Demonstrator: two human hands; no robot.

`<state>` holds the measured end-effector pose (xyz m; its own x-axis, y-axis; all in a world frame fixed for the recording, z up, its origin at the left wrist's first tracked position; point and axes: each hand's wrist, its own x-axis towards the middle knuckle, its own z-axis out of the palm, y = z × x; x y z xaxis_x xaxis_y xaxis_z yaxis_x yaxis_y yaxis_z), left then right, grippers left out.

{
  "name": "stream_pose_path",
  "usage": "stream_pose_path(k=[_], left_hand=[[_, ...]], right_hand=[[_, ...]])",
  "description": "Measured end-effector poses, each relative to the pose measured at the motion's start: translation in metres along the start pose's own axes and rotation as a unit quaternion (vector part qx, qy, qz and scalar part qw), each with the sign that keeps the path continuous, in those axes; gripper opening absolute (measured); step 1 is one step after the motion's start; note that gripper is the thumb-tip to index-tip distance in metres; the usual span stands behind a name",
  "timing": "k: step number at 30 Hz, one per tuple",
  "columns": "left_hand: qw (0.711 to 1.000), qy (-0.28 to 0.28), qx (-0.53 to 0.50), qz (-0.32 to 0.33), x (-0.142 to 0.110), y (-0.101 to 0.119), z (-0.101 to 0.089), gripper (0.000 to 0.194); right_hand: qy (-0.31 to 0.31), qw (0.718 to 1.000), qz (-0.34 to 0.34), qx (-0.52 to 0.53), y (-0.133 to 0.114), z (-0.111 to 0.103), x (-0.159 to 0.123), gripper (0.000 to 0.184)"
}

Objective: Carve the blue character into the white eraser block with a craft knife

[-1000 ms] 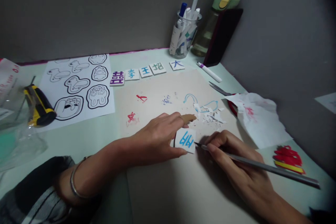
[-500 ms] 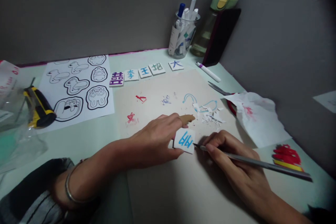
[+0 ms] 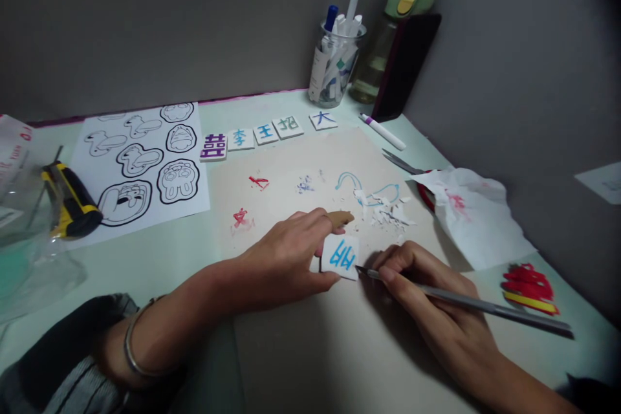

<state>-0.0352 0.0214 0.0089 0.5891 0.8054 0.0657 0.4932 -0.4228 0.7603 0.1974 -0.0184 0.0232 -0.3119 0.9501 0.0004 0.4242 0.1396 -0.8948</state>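
Observation:
My left hand [image 3: 295,252] grips a small white square block [image 3: 341,257] by its left side. Blue character strokes mark the block's upper face. A tan wrapping covers one of that hand's fingertips. In my right hand [image 3: 422,291] is a slim grey craft knife [image 3: 485,305], held like a pen. Its blade tip meets the block's right edge, by the blue strokes. Under both hands lies a beige board [image 3: 286,349]. White shavings [image 3: 391,213] are scattered on it beyond the block, beside a blue curved drawing.
Several finished-looking character tiles [image 3: 264,134] line the board's far edge. Behind stand a jar of markers [image 3: 334,71], a green bottle [image 3: 376,65] and a dark phone [image 3: 410,68]. Scissors [image 3: 402,162] lie partly under crumpled paper [image 3: 478,220]. A yellow-black utility knife [image 3: 72,200] rests on a printed sheet [image 3: 189,204].
The view has shifted slightly. The block is turned a little in my left hand, and the knife tip stays at its right edge.

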Motion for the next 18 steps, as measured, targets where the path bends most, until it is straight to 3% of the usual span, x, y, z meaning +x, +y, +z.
stream_pose_path(k=[18], left_hand=[[1.0,-0.002,-0.003,-0.004,-0.0008,0.0007,0.0002,0.068]], right_hand=[[-0.013,1.0,-0.008,0.011,0.0009,0.0,-0.0003,0.024]])
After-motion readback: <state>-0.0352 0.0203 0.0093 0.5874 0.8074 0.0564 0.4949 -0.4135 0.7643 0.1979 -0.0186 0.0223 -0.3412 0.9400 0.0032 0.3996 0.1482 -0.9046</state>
